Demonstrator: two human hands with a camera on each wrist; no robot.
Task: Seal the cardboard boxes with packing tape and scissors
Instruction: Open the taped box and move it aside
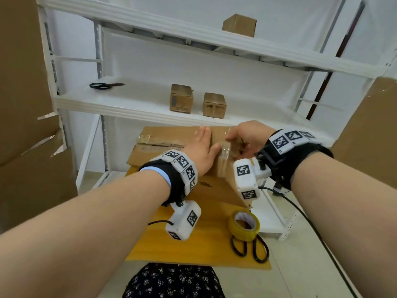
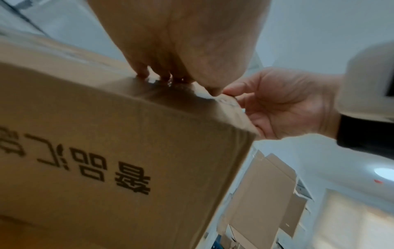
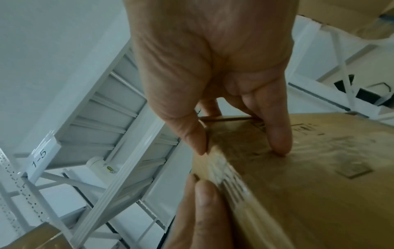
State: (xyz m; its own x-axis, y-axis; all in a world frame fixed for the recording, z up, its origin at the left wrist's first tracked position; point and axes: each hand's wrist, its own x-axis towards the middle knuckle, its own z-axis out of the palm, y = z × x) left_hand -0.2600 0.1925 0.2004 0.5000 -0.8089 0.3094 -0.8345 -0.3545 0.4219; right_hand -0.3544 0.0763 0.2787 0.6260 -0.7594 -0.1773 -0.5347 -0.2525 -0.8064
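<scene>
A large cardboard box [image 1: 167, 134] stands on the wooden table [image 1: 193, 244], with printed characters on its near side [image 2: 106, 143]. My left hand [image 1: 203, 145] lies flat on the box top, fingers straight, by a strip of clear packing tape [image 1: 224, 151]. My right hand [image 1: 242, 138] straddles the box's upper right edge. Its thumb [image 3: 198, 143] is on the top face and its straight fingers [image 3: 279, 143] press the taped side [image 3: 319, 185]. The yellow tape roll [image 1: 243, 226] lies on the table's near right, partly over black-handled scissors [image 1: 250, 247].
A white shelf rack [image 1: 129, 104] stands behind the table. On it lie a second pair of scissors [image 1: 106, 85] and two small boxes [image 1: 181, 98], with another box [image 1: 239, 25] higher up. Big flattened cartons [image 1: 25, 104] stand left and right. A black cable [image 1: 311, 224] trails at right.
</scene>
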